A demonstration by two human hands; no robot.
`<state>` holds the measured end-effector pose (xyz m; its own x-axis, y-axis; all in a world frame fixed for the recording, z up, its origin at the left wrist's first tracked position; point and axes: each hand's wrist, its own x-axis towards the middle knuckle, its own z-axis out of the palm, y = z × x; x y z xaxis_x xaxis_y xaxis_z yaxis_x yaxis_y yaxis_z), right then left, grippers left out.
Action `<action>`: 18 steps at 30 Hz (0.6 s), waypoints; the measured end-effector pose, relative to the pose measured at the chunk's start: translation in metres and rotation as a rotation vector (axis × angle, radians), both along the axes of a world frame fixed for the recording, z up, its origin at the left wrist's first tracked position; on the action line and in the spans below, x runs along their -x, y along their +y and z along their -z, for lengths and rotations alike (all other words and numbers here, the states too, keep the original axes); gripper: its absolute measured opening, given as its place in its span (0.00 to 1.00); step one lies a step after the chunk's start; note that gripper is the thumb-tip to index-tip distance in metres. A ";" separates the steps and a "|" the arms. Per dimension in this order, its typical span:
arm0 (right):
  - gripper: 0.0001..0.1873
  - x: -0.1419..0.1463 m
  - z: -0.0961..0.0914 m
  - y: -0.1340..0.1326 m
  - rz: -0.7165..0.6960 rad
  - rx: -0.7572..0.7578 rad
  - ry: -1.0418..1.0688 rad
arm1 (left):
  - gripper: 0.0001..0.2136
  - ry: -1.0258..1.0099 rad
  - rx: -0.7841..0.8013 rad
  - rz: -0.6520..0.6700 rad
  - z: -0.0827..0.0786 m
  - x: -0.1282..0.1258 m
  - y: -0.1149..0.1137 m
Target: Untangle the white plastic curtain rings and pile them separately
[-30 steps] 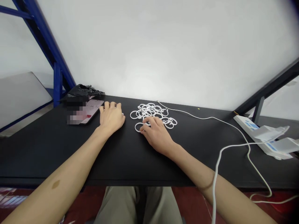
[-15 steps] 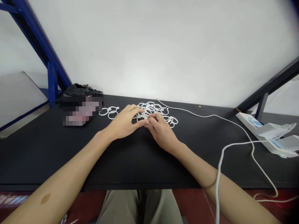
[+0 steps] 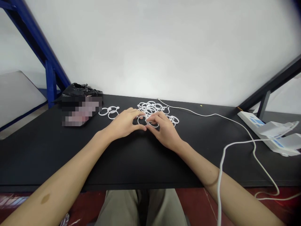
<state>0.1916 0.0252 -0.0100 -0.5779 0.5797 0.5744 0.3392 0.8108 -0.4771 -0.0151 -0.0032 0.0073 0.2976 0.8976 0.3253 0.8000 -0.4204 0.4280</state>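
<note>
A heap of white plastic rings (image 3: 155, 108) lies on the black table (image 3: 131, 157) near its far edge. My left hand (image 3: 124, 124) and my right hand (image 3: 164, 128) meet at the heap's near side. Each pinches part of a white ring (image 3: 142, 119) held between them, just above the tabletop. A joined pair of white rings (image 3: 109, 111) lies apart to the left of my left hand.
A blurred flat object (image 3: 81, 111) and a crumpled black bag (image 3: 81, 89) sit at the back left. A white cable (image 3: 235, 144) runs across the right side. White and blue packets (image 3: 272, 131) lie at the far right. A blue metal frame (image 3: 44, 62) stands left.
My left hand left the pair of rings on the left and came over to the heap. Both hands now pinch one ring together, drawn slightly toward me.
</note>
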 end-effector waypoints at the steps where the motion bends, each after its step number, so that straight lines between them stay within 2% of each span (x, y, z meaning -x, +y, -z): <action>1: 0.10 0.000 0.000 0.000 0.002 0.005 0.000 | 0.22 0.008 -0.004 0.000 0.000 0.000 0.000; 9: 0.16 -0.003 0.000 0.002 0.068 0.023 -0.109 | 0.18 0.052 -0.034 -0.041 0.002 -0.004 0.000; 18: 0.11 -0.004 -0.004 0.003 0.251 0.013 -0.162 | 0.18 0.041 -0.069 -0.111 0.001 -0.006 -0.001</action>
